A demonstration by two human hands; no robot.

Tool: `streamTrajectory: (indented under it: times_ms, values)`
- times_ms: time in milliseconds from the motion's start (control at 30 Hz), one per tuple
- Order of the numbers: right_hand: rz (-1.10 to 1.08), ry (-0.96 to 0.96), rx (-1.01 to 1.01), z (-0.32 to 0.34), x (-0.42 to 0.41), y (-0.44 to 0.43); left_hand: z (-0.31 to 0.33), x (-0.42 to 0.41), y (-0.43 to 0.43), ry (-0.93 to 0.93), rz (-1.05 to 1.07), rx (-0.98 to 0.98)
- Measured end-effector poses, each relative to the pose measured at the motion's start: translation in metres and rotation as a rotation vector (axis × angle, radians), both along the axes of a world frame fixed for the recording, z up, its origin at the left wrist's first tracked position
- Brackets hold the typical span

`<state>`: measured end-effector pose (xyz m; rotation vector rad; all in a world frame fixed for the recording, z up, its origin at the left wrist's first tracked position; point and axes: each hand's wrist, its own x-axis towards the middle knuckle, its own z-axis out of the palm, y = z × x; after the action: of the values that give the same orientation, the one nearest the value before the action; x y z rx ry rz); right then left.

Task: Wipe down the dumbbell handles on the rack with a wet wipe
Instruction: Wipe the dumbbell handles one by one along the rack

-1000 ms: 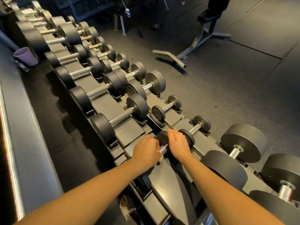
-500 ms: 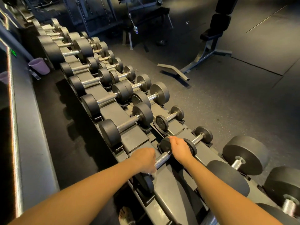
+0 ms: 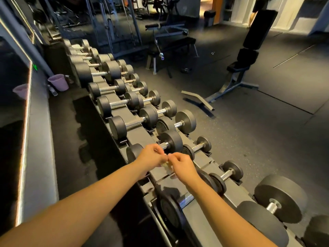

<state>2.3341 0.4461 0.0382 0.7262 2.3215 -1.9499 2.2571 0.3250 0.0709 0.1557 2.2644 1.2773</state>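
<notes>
Wet wipe (image 3: 168, 166): pale, crumpled, pinched between left grip (image 3: 151, 157) and right grip (image 3: 181, 165); both are clenched on it, fingertips meeting. Location: over the rack (image 3: 199, 221), just in front of a dumbbell (image 3: 171, 141) whose chrome handle (image 3: 164, 145) shows beside the left knuckles.

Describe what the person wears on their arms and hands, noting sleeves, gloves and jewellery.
Nothing worn shows. The left forearm and right forearm are bare to the picture's edge, without sleeves. The left hand and right hand have no gloves, watch, bracelet or ring visible.
</notes>
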Motion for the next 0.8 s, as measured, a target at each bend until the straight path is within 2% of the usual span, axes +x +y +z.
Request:
streamTrajectory:
  times_ms: [100, 167, 333, 433, 533, 600, 700, 800]
  values:
    - [-0.05, -0.013, -0.447, 0.017, -0.023, -0.015, 0.014, -0.02, -0.02, 0.048, 0.114, 0.056]
    - [-0.018, 0.039, -0.502, 0.027, -0.042, -0.025, 0.024, -0.033, -0.032, 0.048, 0.178, 0.056]
    - [0.03, 0.063, -0.289, 0.039, -0.086, -0.035, 0.044, -0.078, -0.048, -0.002, 0.121, 0.005]
    - [0.05, 0.032, -0.056, 0.027, -0.115, -0.022, 0.046, -0.1, -0.055, 0.018, -0.004, -0.089]
    - [0.121, 0.002, 0.331, 0.001, -0.14, -0.008, 0.03, -0.115, -0.056, 0.236, -0.289, -0.548]
    - [0.269, -0.031, 0.477, -0.018, -0.158, -0.003, 0.015, -0.124, -0.051, 0.206, -0.392, -0.772]
    - [0.455, -0.092, 0.437, -0.047, -0.184, -0.01, -0.002, -0.128, -0.041, 0.122, -0.47, -0.888]
    - [0.614, -0.092, 0.362, -0.068, -0.196, -0.019, -0.011, -0.13, -0.035, 0.164, -0.5, -0.921]
